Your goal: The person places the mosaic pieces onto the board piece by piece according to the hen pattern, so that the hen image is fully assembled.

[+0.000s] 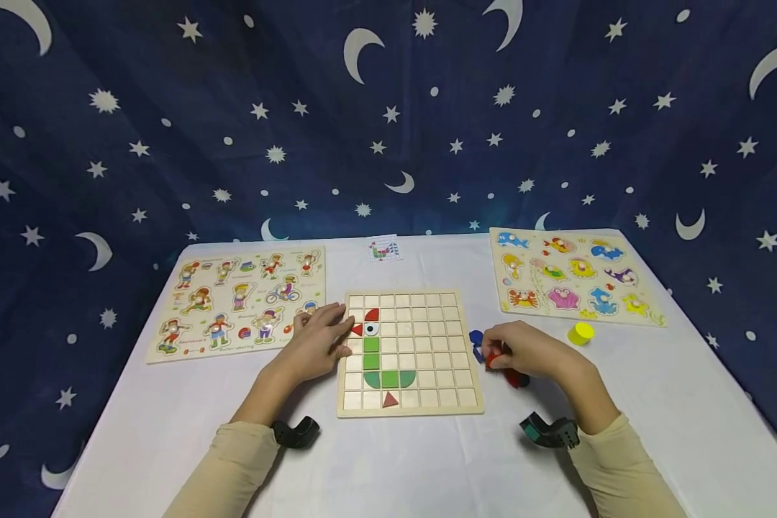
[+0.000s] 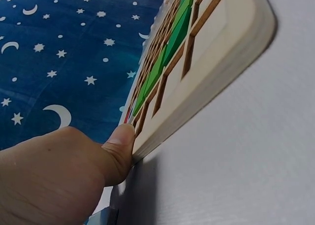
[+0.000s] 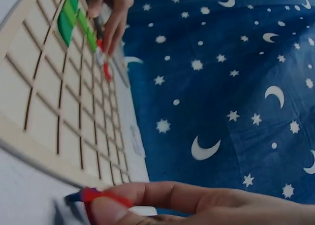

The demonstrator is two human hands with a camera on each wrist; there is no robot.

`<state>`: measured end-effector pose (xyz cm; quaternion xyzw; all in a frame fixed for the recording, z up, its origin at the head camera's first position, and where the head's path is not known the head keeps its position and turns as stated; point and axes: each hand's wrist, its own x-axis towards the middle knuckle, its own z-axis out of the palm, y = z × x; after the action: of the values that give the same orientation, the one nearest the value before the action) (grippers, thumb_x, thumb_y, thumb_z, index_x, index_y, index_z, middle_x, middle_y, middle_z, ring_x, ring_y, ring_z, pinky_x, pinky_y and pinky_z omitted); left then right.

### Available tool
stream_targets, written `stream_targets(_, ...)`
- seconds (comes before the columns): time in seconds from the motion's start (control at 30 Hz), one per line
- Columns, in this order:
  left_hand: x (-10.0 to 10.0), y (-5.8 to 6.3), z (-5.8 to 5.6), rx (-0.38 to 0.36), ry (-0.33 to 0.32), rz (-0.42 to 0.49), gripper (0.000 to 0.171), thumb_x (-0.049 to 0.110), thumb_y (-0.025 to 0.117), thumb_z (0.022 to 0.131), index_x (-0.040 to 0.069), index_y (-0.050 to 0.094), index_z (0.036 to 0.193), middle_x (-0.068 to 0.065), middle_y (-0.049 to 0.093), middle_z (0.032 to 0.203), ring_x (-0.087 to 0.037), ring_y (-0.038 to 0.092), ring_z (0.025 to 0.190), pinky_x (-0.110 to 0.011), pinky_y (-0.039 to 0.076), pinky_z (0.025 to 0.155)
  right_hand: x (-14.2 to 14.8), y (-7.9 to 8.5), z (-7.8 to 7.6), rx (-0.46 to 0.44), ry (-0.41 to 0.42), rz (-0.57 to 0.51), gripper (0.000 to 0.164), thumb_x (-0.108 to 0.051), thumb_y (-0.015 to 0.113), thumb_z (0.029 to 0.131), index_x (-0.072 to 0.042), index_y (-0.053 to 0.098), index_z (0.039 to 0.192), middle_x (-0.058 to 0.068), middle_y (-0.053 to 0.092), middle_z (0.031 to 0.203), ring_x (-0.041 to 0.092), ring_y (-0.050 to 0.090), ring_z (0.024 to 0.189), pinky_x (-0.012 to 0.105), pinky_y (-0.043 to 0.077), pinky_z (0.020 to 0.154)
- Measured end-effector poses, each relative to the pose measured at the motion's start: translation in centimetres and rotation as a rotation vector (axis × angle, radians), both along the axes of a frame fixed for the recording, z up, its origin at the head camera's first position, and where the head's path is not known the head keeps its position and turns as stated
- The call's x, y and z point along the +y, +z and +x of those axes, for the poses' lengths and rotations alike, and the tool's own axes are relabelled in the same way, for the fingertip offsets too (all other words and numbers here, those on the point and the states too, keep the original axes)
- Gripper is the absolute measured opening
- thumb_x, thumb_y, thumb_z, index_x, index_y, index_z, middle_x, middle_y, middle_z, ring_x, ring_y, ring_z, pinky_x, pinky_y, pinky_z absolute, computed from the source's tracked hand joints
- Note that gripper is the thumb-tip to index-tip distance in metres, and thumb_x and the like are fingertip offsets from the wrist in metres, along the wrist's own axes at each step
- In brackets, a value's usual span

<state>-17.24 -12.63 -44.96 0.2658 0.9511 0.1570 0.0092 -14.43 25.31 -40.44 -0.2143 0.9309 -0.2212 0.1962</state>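
Observation:
A wooden grid board (image 1: 434,360) lies flat, with green squares (image 1: 371,352), two dark green rounded pieces (image 1: 408,378), a white eye piece (image 1: 371,329), and red pieces at the upper left. One red triangle (image 1: 390,400) sits in the bottom row. My left hand (image 1: 314,342) rests on the board's left edge, fingers lightly bent; its thumb touches the rim in the left wrist view. Right of the board, my right hand (image 1: 524,349) pinches a red piece (image 3: 91,198) between thumb and forefinger. Blue pieces (image 1: 475,337) and more red pieces (image 1: 516,378) lie about it, partly hidden.
A sports-figure puzzle board (image 1: 233,306) lies at the left, a sea-animal puzzle board (image 1: 576,277) at the right. Behind the grid board is a small picture card (image 1: 383,249). Yellow pieces (image 1: 580,333) stand stacked beyond the right hand. A starry cloth (image 1: 388,144) hangs behind the table.

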Motion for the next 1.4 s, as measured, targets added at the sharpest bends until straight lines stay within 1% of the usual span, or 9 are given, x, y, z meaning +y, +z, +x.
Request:
stream_targets(0.13, 0.0, -0.1, 0.0, 0.007, -0.019, 0.001, 0.058, 0.038, 0.064, 0.086, 0.011, 0.054, 0.136, -0.012, 0.041, 0.148, -0.027, 0.03, 0.14, -0.055, 0.021, 0.097, -0.8, -0.1, 0.4, 0.094, -0.014, -0.042, 0.012, -0.016, 0.07, 0.086, -0.017, 0.07, 0.098, -0.007, 0.064, 0.089, 0.009, 0.053, 0.078, 0.028, 0.047, 0.072)
stream_targets(0.23, 0.0, -0.2, 0.0, 0.006, -0.025, -0.005, 0.057, 0.037, 0.064, 0.087, 0.011, 0.054, 0.136, -0.012, 0.041, 0.148, -0.027, 0.031, 0.14, -0.055, 0.021, 0.097, -2.2, -0.4, 0.4, 0.161, -0.035, -0.09, 0.014, -0.018, 0.07, 0.086, -0.018, 0.071, 0.099, -0.008, 0.066, 0.088, 0.008, 0.054, 0.076, 0.027, 0.047, 0.072)
stream_targets(0.37, 0.0, -0.2, 0.0, 0.003, -0.024, -0.01, 0.057, 0.037, 0.064, 0.087, 0.011, 0.053, 0.136, -0.012, 0.04, 0.148, -0.028, 0.031, 0.14, -0.056, 0.021, 0.098, -4.6, -0.7, 0.3, 0.185, -0.053, -0.159, 0.014, -0.021, 0.071, 0.086, -0.02, 0.071, 0.1, -0.011, 0.067, 0.083, 0.004, 0.055, 0.071, 0.022, 0.047, 0.067)
stream_targets(0.5, 0.0, -0.1, 0.0, 0.001, -0.019, -0.005, 0.057, 0.037, 0.064, 0.087, 0.011, 0.053, 0.136, -0.013, 0.04, 0.148, -0.027, 0.03, 0.141, -0.056, 0.02, 0.098, -7.2, -1.2, 0.0, 0.188, -0.057, -0.217, 0.015, -0.021, 0.069, 0.087, -0.019, 0.07, 0.102, -0.01, 0.067, 0.081, 0.004, 0.055, 0.069, 0.021, 0.046, 0.064)
stream_targets(0.77, 0.2, -0.1, -0.1, -0.009, -0.018, -0.008, 0.057, 0.036, 0.064, 0.087, 0.011, 0.053, 0.137, -0.012, 0.04, 0.149, -0.027, 0.03, 0.141, -0.058, 0.019, 0.099, -11.2, -3.0, -0.3, 0.235, -0.111, -0.256, 0.009, -0.026, 0.07, 0.086, -0.022, 0.068, 0.094, -0.015, 0.064, 0.077, 0.002, 0.055, 0.07, 0.023, 0.046, 0.07)
stream_targets(0.9, 0.3, -0.2, -0.2, -0.01, -0.028, -0.011, 0.057, 0.036, 0.064, 0.088, 0.011, 0.052, 0.137, -0.012, 0.039, 0.149, -0.027, 0.029, 0.141, -0.057, 0.02, 0.098, -12.0, -4.3, -0.4, 0.228, -0.144, -0.288, 0.007, -0.027, 0.07, 0.086, -0.025, 0.07, 0.092, -0.017, 0.062, 0.075, 0.002, 0.055, 0.07, 0.023, 0.046, 0.071)
stream_targets(1.1, 0.1, 0.0, -0.1, -0.004, -0.007, -0.005, 0.058, 0.037, 0.065, 0.086, 0.011, 0.053, 0.137, -0.012, 0.04, 0.149, -0.026, 0.029, 0.142, -0.056, 0.019, 0.098, -12.4, -5.7, -0.7, 0.228, -0.134, -0.373, 0.01, -0.028, 0.07, 0.086, -0.023, 0.072, 0.094, -0.016, 0.066, 0.078, 0.001, 0.055, 0.068, 0.021, 0.045, 0.066)
stream_targets(1.3, 0.1, -0.1, -0.1, -0.001, -0.006, 0.0, 0.058, 0.037, 0.065, 0.086, 0.011, 0.053, 0.136, -0.013, 0.039, 0.149, -0.027, 0.029, 0.141, -0.056, 0.02, 0.098, -12.6, -6.4, -0.6, 0.296, -0.124, -0.348, 0.012, -0.027, 0.072, 0.084, -0.026, 0.075, 0.096, -0.013, 0.069, 0.089, 0.001, 0.056, 0.075, 0.022, 0.045, 0.071)
stream_targets(1.4, -0.1, -0.1, 0.0, 0.0, -0.002, -0.004, 0.058, 0.038, 0.065, 0.086, 0.011, 0.053, 0.137, -0.012, 0.039, 0.149, -0.027, 0.029, 0.141, -0.054, 0.02, 0.098, -12.8, -6.6, -0.6, 0.31, -0.116, -0.338, 0.012, -0.027, 0.072, 0.084, -0.026, 0.075, 0.096, -0.014, 0.068, 0.089, 0.001, 0.056, 0.075, 0.022, 0.044, 0.07)
